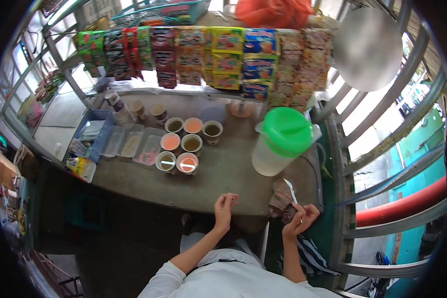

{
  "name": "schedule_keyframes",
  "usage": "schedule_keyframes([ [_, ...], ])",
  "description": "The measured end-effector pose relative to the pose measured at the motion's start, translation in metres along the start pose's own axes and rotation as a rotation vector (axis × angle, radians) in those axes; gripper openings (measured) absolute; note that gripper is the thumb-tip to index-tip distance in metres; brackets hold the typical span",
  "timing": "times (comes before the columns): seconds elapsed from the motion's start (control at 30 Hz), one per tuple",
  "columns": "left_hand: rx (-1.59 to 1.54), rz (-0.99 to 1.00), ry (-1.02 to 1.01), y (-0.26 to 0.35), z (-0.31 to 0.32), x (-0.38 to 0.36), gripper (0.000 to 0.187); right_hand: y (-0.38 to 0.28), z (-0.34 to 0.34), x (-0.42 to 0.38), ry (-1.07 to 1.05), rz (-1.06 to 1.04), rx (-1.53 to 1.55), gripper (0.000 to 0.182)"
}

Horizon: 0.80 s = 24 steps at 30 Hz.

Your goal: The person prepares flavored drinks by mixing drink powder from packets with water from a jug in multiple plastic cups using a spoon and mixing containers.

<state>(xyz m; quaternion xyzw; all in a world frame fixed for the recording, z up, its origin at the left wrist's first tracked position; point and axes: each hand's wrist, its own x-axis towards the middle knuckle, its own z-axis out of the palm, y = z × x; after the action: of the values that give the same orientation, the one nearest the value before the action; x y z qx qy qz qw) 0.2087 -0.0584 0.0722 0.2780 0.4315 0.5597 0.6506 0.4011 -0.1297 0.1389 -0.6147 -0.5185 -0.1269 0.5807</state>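
As I look down, the grey table (pixel 223 174) spreads at my twelve o'clock. Standing upright on it at one o'clock is the pitcher (pixel 272 155) with green lid. At eleven o'clock, seven filled cups (pixel 191 144) are close together, three with orange drink and four with a dark greenish one. The crumpled brown cloth (pixel 280 197) lies at the table edge, at one o'clock also. My left hand (pixel 224 207) is near the edge, fingers bent toward the thumb; my right hand (pixel 301 219) pinches the white spoon (pixel 289 187), bowl upward, beside this cloth.
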Motion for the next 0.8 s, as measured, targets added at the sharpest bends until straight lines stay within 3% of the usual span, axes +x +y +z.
schedule_keyframes([
  [0.13,0.119,0.465,0.139,0.085,-0.062,0.015,0.016,-0.036,0.051,0.008,-0.018,-0.309,-0.108,0.036],
  [0.27,0.138,0.674,0.338,0.142,-0.132,0.056,0.016,-0.083,0.117,0.012,-0.006,-0.443,-0.049,0.036],
  [0.5,0.425,0.777,0.328,0.21,-0.244,0.138,0.01,-0.155,0.24,-0.013,0.091,-0.265,-0.054,0.036],
  [0.57,0.528,0.779,0.34,0.229,-0.266,0.159,0.012,-0.169,0.274,-0.016,0.09,-0.297,-0.004,0.035],
  [0.67,0.535,0.788,0.393,0.261,-0.289,0.188,0.03,-0.213,0.321,0.005,0.093,-0.449,0.09,0.029],
  [0.77,0.632,0.77,0.386,0.293,-0.31,0.225,0.049,-0.26,0.368,0.036,-0.162,-0.608,0.392,0.027],
  [0.8,0.655,0.768,0.373,0.302,-0.317,0.239,0.051,-0.276,0.384,0.045,-0.274,-0.573,0.406,0.028],
])
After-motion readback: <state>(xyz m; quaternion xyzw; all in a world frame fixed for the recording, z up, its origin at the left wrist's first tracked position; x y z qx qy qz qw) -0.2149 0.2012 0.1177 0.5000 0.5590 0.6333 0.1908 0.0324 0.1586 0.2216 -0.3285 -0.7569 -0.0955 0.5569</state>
